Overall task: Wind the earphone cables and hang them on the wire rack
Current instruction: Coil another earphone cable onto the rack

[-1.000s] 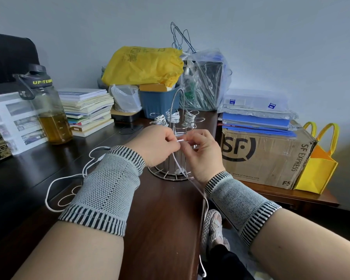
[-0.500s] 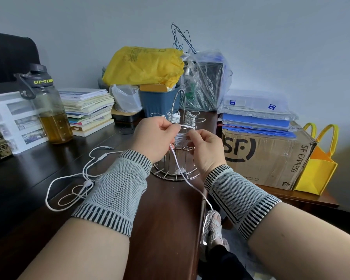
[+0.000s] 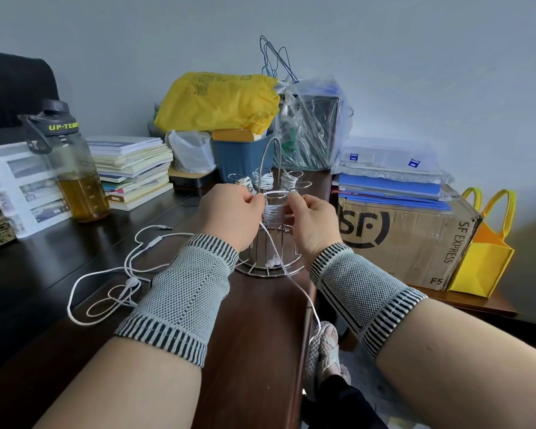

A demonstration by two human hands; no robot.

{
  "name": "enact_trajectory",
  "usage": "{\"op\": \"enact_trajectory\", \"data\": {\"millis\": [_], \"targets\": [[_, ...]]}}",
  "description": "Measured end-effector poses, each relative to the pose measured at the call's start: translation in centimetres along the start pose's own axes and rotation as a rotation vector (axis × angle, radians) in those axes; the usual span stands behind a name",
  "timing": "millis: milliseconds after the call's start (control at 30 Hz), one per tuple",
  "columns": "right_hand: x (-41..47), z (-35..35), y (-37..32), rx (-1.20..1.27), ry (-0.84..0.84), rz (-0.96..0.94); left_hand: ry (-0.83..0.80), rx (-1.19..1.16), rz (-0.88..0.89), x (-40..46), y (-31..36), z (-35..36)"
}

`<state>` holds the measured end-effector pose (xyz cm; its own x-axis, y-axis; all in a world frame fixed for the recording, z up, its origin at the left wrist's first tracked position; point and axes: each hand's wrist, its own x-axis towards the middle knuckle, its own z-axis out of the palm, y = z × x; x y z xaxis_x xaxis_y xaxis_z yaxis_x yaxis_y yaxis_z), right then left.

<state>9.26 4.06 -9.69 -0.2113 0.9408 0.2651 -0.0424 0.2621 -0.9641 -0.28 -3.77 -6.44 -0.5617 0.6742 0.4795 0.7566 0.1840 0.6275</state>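
A: Both hands up at wire rack (image 3: 268,243). Left hand (image 3: 229,216) pinching top of earphone cable (image 3: 294,283); right hand (image 3: 311,222) pinching same loop from other side, fingers curled. Half-wound coil btwn them, touching rack's middle.

B: Risks?

A: Loose tail dropping off desk (image 3: 251,335) edge near foot. Probably snags or tugs coil apart w/ next turn. Earbud lying in rack base, could catch on wires.

B: Anything else?

A: Second cable (image 3: 106,292) sprawled on desk beside left wrist, not yet wound. Could tangle w/ forearm. Finished coils (image 3: 288,181) hanging on top arms, close enough to knock off.
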Motion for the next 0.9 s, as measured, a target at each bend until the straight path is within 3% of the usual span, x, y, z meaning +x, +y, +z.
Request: {"op": "enact_trajectory", "data": {"millis": [433,767,900], "targets": [[0.5,0.0,-0.9,-0.205,0.056,0.003,-0.024,0.001,-0.026,-0.2,-0.2,0.7],[0.1,-0.4,-0.3,-0.138,0.074,0.003,-0.187,-0.111,-0.124,-0.5,-0.8,0.5],[-0.7,-0.8,0.5,-0.135,0.077,-0.114,-0.226,-0.102,-0.117,-0.6,-0.7,0.1]]}}
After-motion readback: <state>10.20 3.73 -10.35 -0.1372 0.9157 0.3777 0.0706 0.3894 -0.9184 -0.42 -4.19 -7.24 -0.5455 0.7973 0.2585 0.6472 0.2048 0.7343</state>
